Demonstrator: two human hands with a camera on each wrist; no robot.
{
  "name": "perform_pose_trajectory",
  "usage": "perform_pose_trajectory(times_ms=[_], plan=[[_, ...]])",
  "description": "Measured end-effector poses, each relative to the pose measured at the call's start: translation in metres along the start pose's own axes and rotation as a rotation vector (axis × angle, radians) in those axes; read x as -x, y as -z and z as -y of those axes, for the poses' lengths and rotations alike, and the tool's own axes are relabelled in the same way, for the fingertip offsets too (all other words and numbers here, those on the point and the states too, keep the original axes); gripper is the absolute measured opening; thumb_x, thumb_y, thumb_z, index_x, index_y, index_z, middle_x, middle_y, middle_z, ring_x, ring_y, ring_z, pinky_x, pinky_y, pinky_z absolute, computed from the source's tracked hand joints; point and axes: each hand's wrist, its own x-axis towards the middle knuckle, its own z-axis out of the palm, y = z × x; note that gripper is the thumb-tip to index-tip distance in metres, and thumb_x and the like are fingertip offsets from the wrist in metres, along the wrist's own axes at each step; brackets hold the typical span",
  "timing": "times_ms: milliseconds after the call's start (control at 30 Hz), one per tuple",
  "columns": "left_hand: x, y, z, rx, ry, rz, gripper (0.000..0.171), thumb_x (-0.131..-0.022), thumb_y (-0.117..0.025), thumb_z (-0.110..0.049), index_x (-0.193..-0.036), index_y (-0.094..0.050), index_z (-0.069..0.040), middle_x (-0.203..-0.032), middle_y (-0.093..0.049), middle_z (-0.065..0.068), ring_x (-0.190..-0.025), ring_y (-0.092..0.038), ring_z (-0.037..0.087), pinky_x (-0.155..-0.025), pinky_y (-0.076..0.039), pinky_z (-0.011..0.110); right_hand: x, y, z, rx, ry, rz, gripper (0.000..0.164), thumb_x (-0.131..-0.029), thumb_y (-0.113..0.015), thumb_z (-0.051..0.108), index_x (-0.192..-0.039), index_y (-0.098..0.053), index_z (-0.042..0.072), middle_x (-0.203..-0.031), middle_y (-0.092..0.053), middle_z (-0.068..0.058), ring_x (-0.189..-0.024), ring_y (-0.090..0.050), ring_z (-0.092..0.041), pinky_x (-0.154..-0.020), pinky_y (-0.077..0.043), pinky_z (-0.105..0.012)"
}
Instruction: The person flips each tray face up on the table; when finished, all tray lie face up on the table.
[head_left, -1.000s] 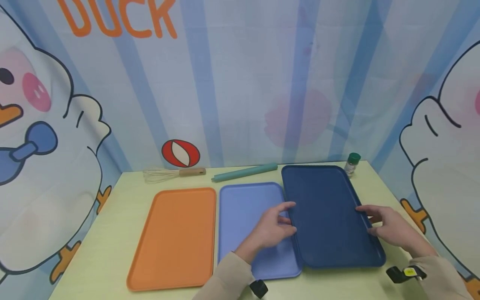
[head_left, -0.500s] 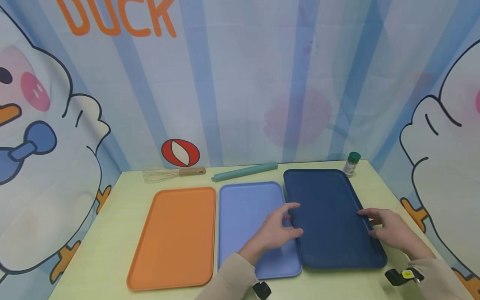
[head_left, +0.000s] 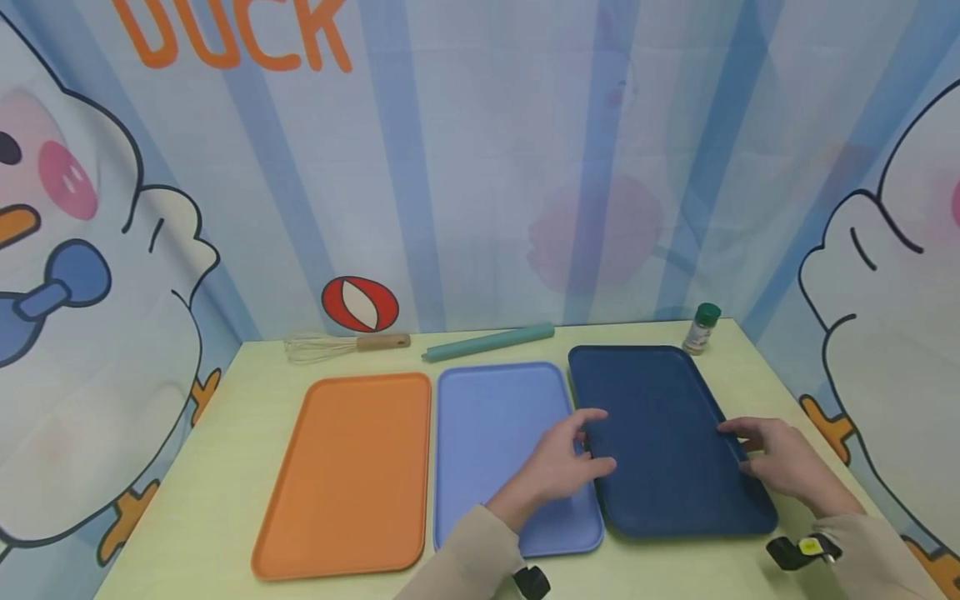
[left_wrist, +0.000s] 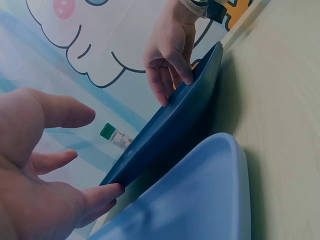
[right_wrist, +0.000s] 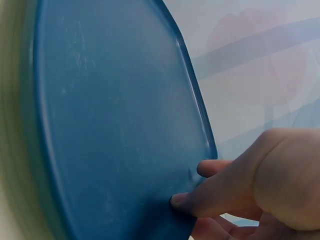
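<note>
A navy blue tray (head_left: 660, 450) lies at the right of the table, its left side right at the edge of a lighter blue tray (head_left: 498, 433). My right hand (head_left: 783, 458) holds the navy tray's right rim; in the right wrist view the thumb (right_wrist: 182, 201) presses on its inner face and other fingers reach round the edge. At the opposite long side is my left hand (head_left: 558, 462), thumb and fingers spread apart. The left wrist view shows some of its fingertips (left_wrist: 117, 189) at the navy tray's rim. A shadow shows under that tray's near end.
An orange tray (head_left: 348, 475) lies on the left of the pale table (head_left: 195, 500). Along the back edge are a whisk (head_left: 345, 346), a teal rolling pin (head_left: 491, 342) and a green-capped spice jar (head_left: 700, 329). A printed curtain (head_left: 480, 167) stands behind.
The navy tray has come down and slightly toward me, its far end drawing away from the back edge. My left hand has shifted right, its fingers spread wider. My right hand keeps its hold.
</note>
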Motion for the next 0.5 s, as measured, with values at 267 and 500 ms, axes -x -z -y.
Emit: perform_pose_trajectory(times_ms=[267, 500], plan=[[0.0011, -0.0037, -0.0032, -0.003, 0.026, 0.001, 0.061, -0.095, -0.079, -0.023, -0.150, -0.054, -0.028, -0.122, -0.055, 0.010, -0.127, -0.065, 0.036, -0.093, -0.055, 0.043, -0.0010, -0.0013, -0.0028, 0.004, -0.019, -0.002, 0.055, -0.078, -0.076, -0.015, -0.132, -0.065, -0.010, -0.133, -0.061, -0.038, -0.110, -0.066, -0.052, -0.082, -0.061, -0.056], [0.0004, -0.0078, -0.0067, -0.019, 0.053, 0.005, 0.064, -0.094, -0.080, -0.028, -0.151, -0.051, -0.038, -0.153, -0.050, 0.011, -0.134, -0.060, 0.039, -0.101, -0.055, 0.048, -0.0012, -0.0019, -0.0031, 0.016, -0.015, -0.016, 0.054, -0.077, -0.076, -0.014, -0.130, -0.065, -0.010, -0.132, -0.062, -0.037, -0.110, -0.067, -0.052, -0.081, -0.061, -0.055]])
